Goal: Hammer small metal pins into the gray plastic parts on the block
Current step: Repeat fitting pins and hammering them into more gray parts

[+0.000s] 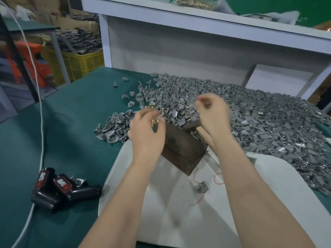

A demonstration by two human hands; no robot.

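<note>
Pins (155, 120) sit pinched in the left hand (146, 135), while the blurred right hand (213, 113) seemingly pinches a gray part (193, 103).

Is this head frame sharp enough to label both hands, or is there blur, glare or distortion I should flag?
Head view: the right hand is smeared by motion, so its grasp is unreadable; the left hand, holding gold pins, is only slightly soft; light is even, no glare; the wide-angle lens skews the white shelf.

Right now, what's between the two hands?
Head view: far end of the brown block, a hammer head and gray plastic parts lie between left hand, holding pins, and right hand.
</note>
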